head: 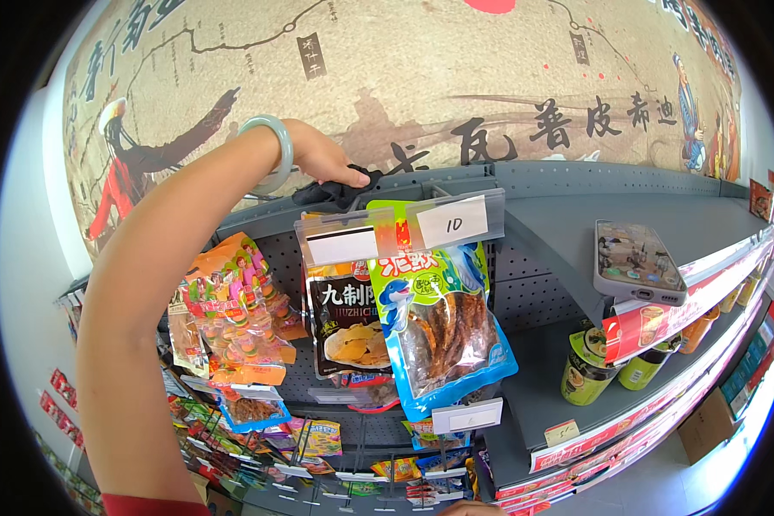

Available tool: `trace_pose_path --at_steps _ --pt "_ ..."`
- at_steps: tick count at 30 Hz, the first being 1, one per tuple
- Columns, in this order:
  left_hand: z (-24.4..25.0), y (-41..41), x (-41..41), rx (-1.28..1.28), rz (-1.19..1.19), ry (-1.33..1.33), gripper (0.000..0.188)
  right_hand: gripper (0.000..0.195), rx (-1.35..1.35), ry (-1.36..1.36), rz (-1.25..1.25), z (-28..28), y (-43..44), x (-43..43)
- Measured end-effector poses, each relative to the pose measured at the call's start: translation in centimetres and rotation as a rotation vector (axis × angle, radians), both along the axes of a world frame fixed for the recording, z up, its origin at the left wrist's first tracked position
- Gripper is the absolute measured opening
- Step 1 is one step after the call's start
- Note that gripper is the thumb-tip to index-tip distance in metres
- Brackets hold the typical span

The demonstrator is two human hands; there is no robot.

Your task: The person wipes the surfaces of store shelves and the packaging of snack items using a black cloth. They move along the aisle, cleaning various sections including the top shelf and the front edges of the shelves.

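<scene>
My left hand (pixel 326 155), with a pale green bangle on its wrist, grips a bunched black cloth (pixel 338 192) against the top rail of the grey metal shelving. Below it hang a black snack bag (pixel 351 322) and a green and blue snack bag (pixel 445 322) behind clear price holders. An orange candy bag (pixel 238 309) hangs below my forearm. Only a small part of my right hand (pixel 472 508) shows at the bottom edge; what it holds is hidden.
A smartphone (pixel 642 258) lies on the right shelf, near its front edge. Green instant noodle cups (pixel 587 371) stand on the shelf below. Many hanging snack bags fill the lower hooks. A cardboard box (pixel 709 426) sits at the lower right. A printed mural (pixel 413 77) covers the wall.
</scene>
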State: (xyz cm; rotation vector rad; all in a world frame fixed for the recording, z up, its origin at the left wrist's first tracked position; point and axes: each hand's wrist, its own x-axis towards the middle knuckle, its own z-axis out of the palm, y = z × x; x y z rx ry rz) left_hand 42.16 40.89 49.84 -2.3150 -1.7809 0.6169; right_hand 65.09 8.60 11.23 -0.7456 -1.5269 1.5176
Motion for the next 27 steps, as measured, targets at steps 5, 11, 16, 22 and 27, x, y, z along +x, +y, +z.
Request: trace_pose_path --at_steps 5,11,16,22,27 --pt "-0.3 0.6 0.0 0.048 0.035 0.005 0.077 0.022 -0.034 0.000 -0.005 -0.2 0.0 0.6" --pt "-1.3 0.3 0.2 0.322 -0.311 -0.181 0.054 0.023 -0.082 -0.005 0.027 -0.7 0.6 0.5" --pt "-1.6 -1.0 3.5 0.115 -0.336 -0.410 0.048 0.022 -0.079 -0.063 0.042 0.2 0.8 0.0" --pt "-1.4 0.4 2.8 -0.010 -0.390 -0.198 0.041 0.020 -0.144 0.013 -0.034 -0.7 0.3 0.4" --pt "-1.8 0.7 -1.0 0.016 -0.273 -0.267 0.039 0.020 -0.114 0.028 -0.110 -1.5 0.1 1.4"
